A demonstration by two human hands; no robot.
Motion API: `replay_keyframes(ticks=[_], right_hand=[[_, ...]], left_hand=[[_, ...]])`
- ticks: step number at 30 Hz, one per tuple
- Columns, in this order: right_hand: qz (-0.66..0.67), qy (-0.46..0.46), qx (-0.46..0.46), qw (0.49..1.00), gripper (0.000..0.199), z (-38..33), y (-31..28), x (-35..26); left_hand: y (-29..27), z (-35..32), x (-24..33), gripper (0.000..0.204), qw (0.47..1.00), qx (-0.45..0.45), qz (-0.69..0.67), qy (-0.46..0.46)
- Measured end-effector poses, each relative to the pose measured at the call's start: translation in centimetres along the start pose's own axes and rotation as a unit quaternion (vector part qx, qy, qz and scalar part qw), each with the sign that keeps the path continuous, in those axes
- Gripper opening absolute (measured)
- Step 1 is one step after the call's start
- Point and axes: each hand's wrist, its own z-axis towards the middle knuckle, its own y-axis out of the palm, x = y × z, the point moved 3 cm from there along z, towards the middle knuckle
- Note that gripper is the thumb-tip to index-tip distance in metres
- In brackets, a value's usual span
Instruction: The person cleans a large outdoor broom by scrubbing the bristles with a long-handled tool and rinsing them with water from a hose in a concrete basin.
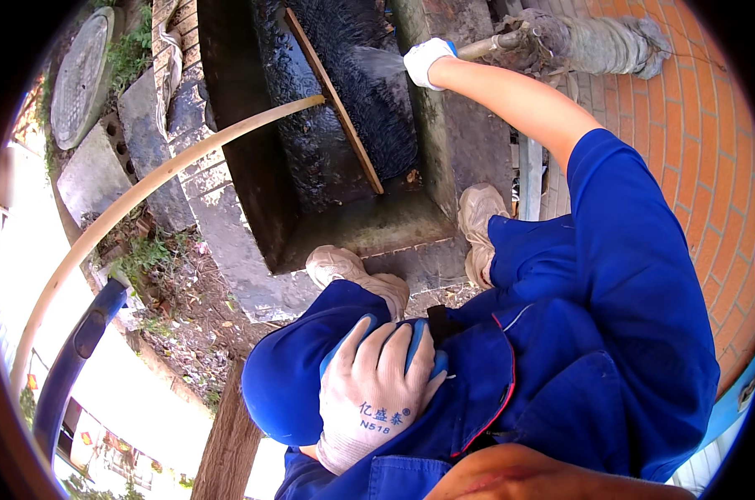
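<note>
My right hand, in a white glove with blue on it, is closed around the end of a metal pipe at the trough's right wall. Water sprays leftward from there into the concrete trough. My left hand, gloved in white and blue, rests on my bent knee with fingers slightly apart, holding nothing. Inside the trough, a narrow wooden bar lies slantwise over dark, rippling water. A long pale wooden pole meets the bar's middle and leans out over the left wall.
My shoes stand at the trough's near edge. Grey wrapping covers the pipe farther right, above orange brick paving. On the left are a round manhole cover, concrete blocks and a blue curved tube. A wooden post stands nearby.
</note>
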Motion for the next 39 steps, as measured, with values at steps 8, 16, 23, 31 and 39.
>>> replay_keyframes(ticks=[8, 16, 23, 31, 39], right_hand=[[0.024, 0.038, 0.020, 0.999, 0.028, 1.1, -0.1, 0.7], [0.034, 0.077, 0.036, 0.996, 0.027, 2.5, -0.2, 1.6], [0.066, 0.099, 0.070, 0.990, 0.027, 3.0, -0.6, 2.3], [0.074, 0.113, 0.072, 0.988, 0.024, 2.7, -1.3, 2.6], [0.110, 0.123, 0.106, 0.981, 0.023, 2.5, -2.3, 2.8]], left_hand=[[0.0, -0.1, -0.1, 0.038, 1.000, 0.000, -0.005, -0.001], [0.0, 0.0, -0.3, 0.041, 1.000, 0.012, 0.000, 0.006], [-0.2, 0.1, -0.3, 0.040, 1.000, 0.012, -0.006, 0.007], [0.0, 0.1, -0.3, 0.041, 1.000, 0.019, 0.002, 0.010], [-0.1, 0.1, -0.4, 0.042, 1.000, 0.019, 0.002, 0.010]])
